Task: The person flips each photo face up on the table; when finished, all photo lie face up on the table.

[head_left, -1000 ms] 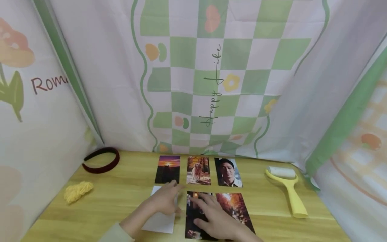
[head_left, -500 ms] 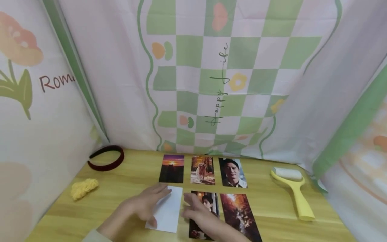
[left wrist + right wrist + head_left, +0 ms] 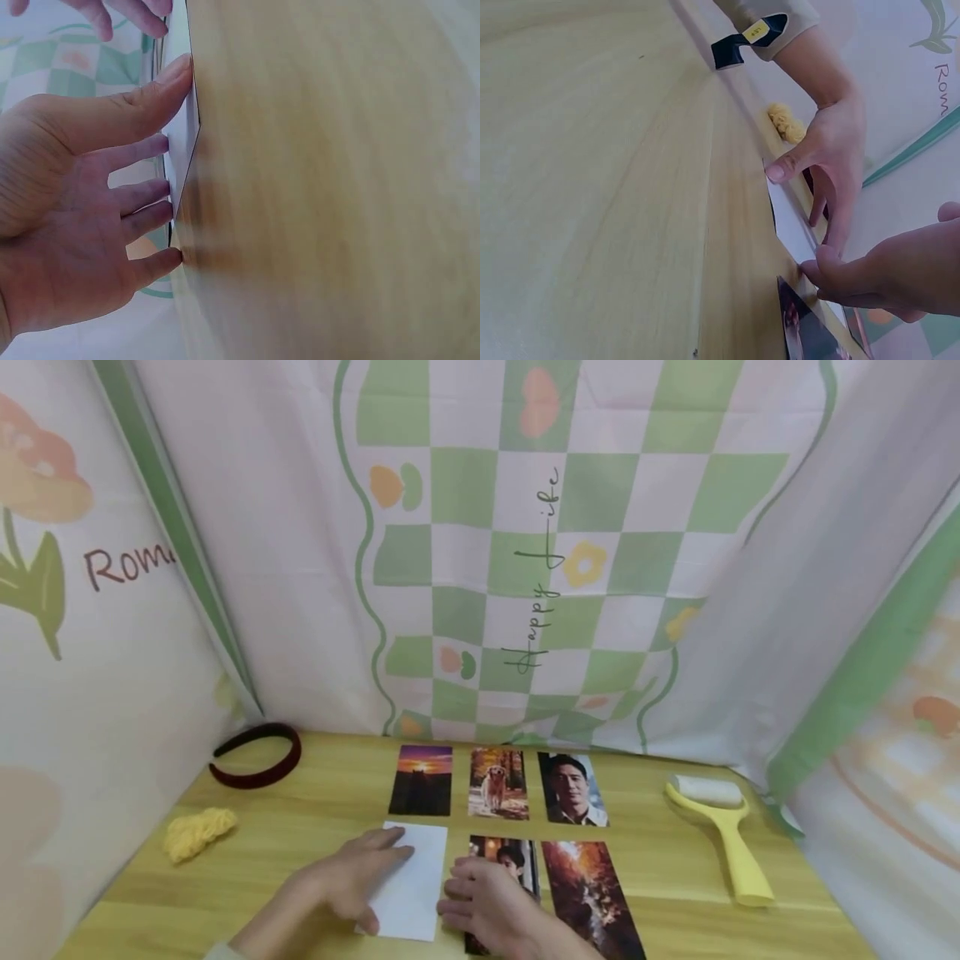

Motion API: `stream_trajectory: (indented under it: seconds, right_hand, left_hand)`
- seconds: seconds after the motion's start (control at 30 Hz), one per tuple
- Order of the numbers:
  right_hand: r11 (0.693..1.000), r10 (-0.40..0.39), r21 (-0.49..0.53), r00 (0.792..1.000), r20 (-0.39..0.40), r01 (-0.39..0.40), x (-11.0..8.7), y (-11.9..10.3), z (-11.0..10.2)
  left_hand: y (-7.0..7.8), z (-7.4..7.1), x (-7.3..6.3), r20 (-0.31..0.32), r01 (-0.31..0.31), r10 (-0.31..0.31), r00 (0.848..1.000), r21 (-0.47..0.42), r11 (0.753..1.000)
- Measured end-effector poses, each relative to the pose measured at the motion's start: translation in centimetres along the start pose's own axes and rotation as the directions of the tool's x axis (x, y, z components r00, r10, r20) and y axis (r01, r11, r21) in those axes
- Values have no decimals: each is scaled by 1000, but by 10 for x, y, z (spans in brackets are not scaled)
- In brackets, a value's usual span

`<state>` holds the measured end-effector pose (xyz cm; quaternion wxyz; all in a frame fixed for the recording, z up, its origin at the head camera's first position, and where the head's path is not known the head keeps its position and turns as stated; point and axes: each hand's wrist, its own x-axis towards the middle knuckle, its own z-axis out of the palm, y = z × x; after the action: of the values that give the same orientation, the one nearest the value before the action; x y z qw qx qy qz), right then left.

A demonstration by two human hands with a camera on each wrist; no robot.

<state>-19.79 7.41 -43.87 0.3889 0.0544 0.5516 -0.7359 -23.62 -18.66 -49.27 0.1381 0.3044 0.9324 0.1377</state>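
Note:
A blank white card (image 3: 416, 877) lies on the wooden table at the left of the front row. My left hand (image 3: 352, 877) rests along its left side, fingers spread over the upper part and thumb at the lower left corner; the left wrist view shows that thumb (image 3: 174, 71) at the card's edge. On the other side is my right hand (image 3: 487, 893), its fingertips close to the card's right edge. It covers much of a dark photo of a person (image 3: 512, 857). An autumn path photo (image 3: 588, 893) lies to the right of that hand.
Behind is a row of a sunset photo (image 3: 422, 781), a dog photo (image 3: 497, 787) and a portrait photo (image 3: 572, 789). A dark red headband (image 3: 258, 777) and yellow yarn (image 3: 198, 835) lie left, a yellow lint roller (image 3: 735, 852) right. A printed curtain (image 3: 465, 560) hangs behind.
The left hand has moved from the white card's upper right to its left side. My right hand has shifted left from the dark photo toward the card, uncovering the autumn photo.

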Motion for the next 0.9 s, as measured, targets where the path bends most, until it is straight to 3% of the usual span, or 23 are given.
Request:
stream_trajectory:
  seconds: [0.07,0.3,0.47,0.8,0.9]
  right_hand:
    - [1000,6,19,1000,-4,-5,0,1,-2]
    - [999,-8,30,999,-38,10,4,3,-2]
    - [999,-46,16,997,-56,47,5,3,-3]
    - [998,-53,29,999,-4,53,11,8,-7]
    - [997,-74,1,997,-1,74,12,10,-6]
  left_hand:
    - [-2,2,2,-5,-12,12,1000,3,1000]
    - [20,-19,-10,11,67,-66,998,-59,996]
    - [22,-22,-11,16,85,-84,996,-74,994]
    - [20,-17,-10,-1,17,-17,1000,-110,994]
    - [23,-17,-11,-24,21,-25,999,-148,989]
